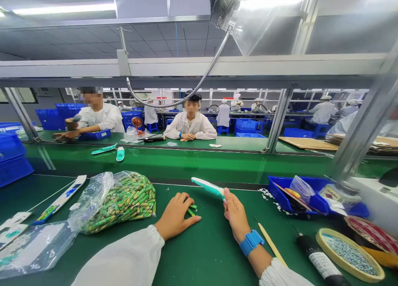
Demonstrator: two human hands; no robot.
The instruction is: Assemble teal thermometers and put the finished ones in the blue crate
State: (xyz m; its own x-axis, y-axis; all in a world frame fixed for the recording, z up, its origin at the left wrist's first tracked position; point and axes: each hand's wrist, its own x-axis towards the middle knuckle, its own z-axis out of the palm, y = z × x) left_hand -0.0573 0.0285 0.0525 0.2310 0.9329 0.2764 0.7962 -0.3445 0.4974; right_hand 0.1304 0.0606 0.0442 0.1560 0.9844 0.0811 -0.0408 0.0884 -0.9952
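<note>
My left hand (176, 216) rests low over the green tabletop, its thumb stretched away from the curved fingers. A few small green batteries (190, 212) lie on the table between thumb and fingertips; the fingers partly hide them, and whether they touch is hard to see. In my right hand (235, 214) is a slim teal-and-white plastic handle (209, 187), gripped at its near end between thumb and fingers, its far tip raised toward the left. A blue wristband (251, 242) circles my right wrist. Left of my left hand sits a clear bag of green batteries (124, 201).
Blue bins (298, 195), a wooden stick (272, 244), a black electric screwdriver (321, 259) and a round dish of small screws (350, 253) are at right. Teal housings (120, 154) lie on the green belt (192, 163). A co-worker (190, 126) sits opposite.
</note>
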